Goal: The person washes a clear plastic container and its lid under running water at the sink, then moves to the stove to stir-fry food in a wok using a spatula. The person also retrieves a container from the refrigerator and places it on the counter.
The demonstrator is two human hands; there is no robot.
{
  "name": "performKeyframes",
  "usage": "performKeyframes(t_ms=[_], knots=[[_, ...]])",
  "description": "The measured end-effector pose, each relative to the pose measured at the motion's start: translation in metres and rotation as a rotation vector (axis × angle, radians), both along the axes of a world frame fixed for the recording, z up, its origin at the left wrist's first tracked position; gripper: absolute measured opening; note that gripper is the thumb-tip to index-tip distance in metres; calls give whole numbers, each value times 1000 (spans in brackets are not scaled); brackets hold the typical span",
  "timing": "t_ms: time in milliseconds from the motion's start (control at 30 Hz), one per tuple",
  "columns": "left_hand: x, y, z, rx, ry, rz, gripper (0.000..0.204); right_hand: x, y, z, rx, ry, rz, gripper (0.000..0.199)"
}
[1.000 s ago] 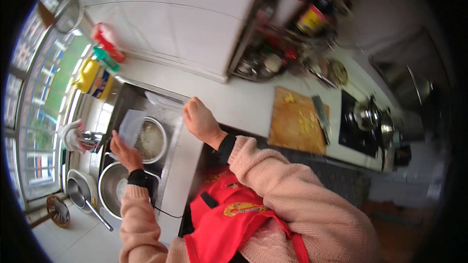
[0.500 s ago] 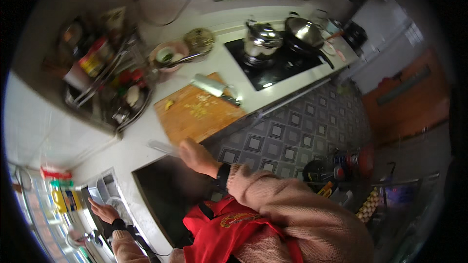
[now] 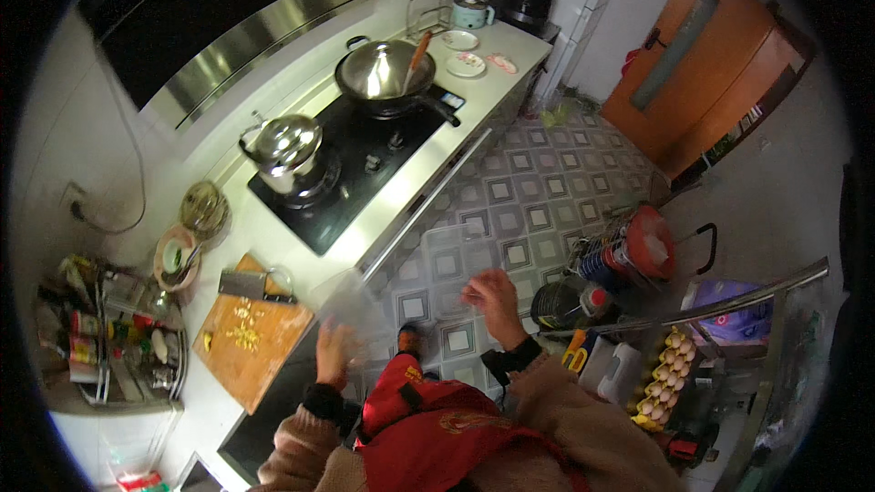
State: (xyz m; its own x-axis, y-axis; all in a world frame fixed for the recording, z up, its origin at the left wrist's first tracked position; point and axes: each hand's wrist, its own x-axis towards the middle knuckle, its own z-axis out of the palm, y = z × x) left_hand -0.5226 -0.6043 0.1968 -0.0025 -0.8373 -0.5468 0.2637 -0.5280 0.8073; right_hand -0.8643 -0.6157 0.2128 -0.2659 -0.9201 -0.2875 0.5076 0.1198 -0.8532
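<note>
Counting the clock from the person's hands, twelve straight ahead, the grey patterned floor [image 3: 538, 178] opens out at one, and I see the white counter [image 3: 205, 428] run from eight round past twelve. On it sit the black hob [image 3: 365, 169] at eleven and the chopping board [image 3: 223, 355] at nine. A clear plastic piece [image 3: 354, 302] is gripped by the left hand [image 3: 335, 353], its fingers too blurred to tell exactly; the right hand [image 3: 495, 310], fingers curled, pinches another clear piece [image 3: 453, 260], toward eleven.
</note>
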Motion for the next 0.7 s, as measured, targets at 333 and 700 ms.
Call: performKeyframes(t_ms=[333, 700], knots=[[-320, -234, 29, 14, 251, -604, 79, -201, -42, 76, -92, 80, -413, 8], [-564, -372, -18, 58, 267, -683, 80, -408, -106, 10, -7, -74, -688, 15]])
